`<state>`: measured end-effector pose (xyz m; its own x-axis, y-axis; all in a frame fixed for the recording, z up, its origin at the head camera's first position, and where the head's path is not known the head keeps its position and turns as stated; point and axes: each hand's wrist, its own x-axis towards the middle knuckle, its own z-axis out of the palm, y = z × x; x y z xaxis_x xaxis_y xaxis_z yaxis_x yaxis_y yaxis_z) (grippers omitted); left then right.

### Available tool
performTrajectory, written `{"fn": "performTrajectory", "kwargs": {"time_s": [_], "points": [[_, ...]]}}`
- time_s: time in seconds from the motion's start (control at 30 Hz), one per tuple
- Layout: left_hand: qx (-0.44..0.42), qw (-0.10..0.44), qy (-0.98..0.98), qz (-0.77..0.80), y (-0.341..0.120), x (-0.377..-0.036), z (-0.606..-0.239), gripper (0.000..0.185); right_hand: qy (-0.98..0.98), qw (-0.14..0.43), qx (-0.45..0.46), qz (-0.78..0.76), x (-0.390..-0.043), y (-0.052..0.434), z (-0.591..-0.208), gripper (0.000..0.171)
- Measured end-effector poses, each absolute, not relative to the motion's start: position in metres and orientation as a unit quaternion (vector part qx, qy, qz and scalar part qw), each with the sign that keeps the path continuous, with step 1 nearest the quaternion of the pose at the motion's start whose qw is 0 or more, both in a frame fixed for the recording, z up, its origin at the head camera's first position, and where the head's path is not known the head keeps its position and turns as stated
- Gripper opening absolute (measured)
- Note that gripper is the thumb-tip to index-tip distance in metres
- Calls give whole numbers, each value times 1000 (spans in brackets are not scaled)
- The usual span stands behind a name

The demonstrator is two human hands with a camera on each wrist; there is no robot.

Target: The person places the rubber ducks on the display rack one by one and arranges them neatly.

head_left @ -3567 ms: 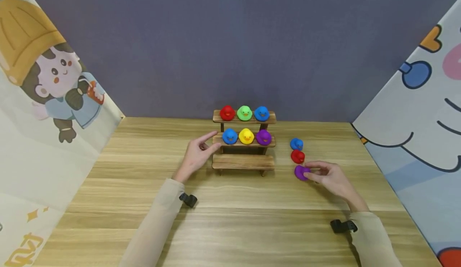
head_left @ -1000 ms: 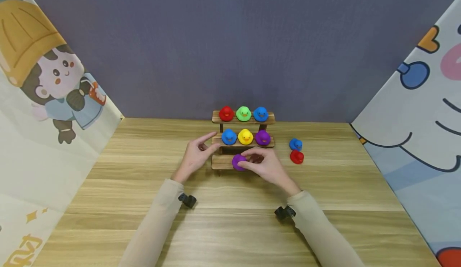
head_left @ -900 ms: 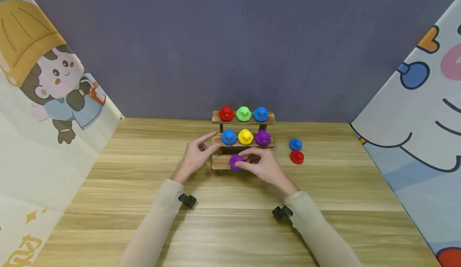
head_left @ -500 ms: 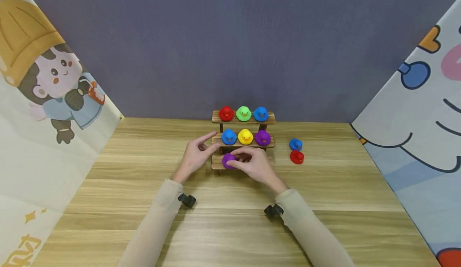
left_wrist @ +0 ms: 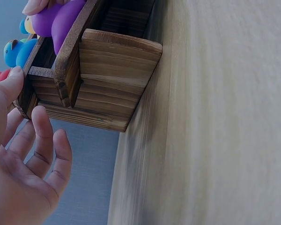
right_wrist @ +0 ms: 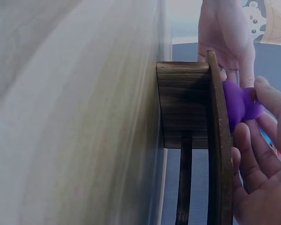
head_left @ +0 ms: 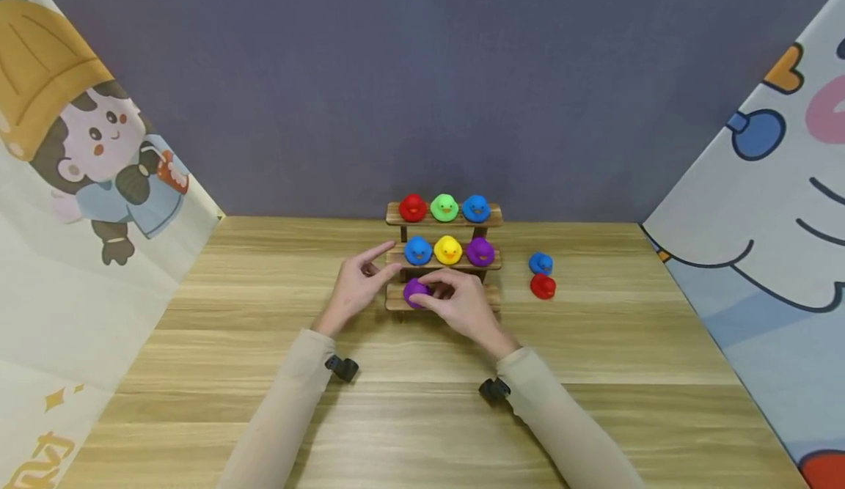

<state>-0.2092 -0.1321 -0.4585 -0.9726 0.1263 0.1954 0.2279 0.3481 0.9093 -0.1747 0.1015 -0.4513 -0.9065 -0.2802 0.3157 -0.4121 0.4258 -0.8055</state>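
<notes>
Setting a purple duck on the stand's lowest step

Wooden three-step stand [head_left: 444, 254] braced by the left hand [head_left: 356, 287], fingers spread loose at its end; right hand [head_left: 455, 304] pinches the purple duck [head_left: 414, 292] on the bottom step — next, I judge, comes letting go cleanly; the right wrist view alone shows the duck touching the board.

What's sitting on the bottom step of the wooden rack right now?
On the bottom step of the rack, one purple duck stands at the left end, pinched by the right hand. That hand covers the middle of the step; the right end shows bare wood.
</notes>
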Motion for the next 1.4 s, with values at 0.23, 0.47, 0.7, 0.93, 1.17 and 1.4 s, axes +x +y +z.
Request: {"fn": "performTrajectory", "kwargs": {"time_s": [0.23, 0.47, 0.7, 0.93, 1.17, 1.4], "points": [[-108, 47, -820, -559, -132, -209, -458, 51, -840, 76, 209, 494, -174, 102, -454, 29], [-103, 43, -820, -561, -132, -209, -458, 51, -833, 91, 209, 504, -175, 111, -456, 30], [-101, 41, -819, -564, -132, -209, -459, 51, -831, 107, 201, 508, -172, 132, -455, 27], [-101, 39, -819, -563, -132, -211, -459, 51, -843, 103, 160, 503, -169, 160, -455, 23], [-101, 37, -820, -562, -132, -211, -459, 51, -848, 165, 153, 479, -170, 189, -458, 19], [-102, 37, -817, -566, -133, -211, -460, 51, -856, 175, 125, 471, -173, 224, -463, 18]]}}
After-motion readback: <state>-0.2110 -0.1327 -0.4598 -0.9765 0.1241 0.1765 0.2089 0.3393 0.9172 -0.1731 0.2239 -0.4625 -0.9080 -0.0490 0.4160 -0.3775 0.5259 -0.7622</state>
